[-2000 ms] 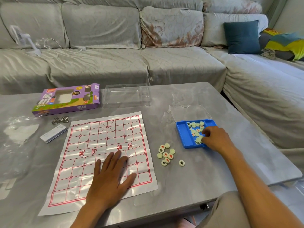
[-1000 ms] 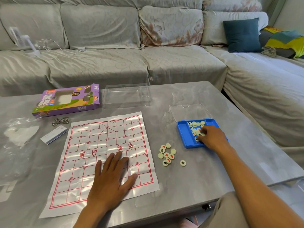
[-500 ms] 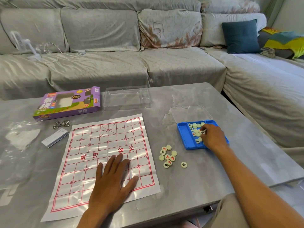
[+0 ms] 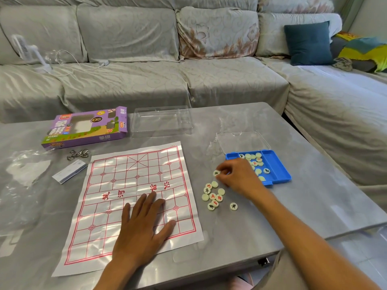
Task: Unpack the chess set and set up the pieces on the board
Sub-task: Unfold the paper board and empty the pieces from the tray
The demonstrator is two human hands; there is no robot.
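One piece (image 4: 216, 173), marking unreadable, pinched in right hand (image 4: 238, 178).

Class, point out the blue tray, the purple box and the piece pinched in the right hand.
blue tray (image 4: 276, 164): head view, bare floor.
purple box (image 4: 83, 139): head view, front side.
piece (image 4: 216, 173): head view, its face.
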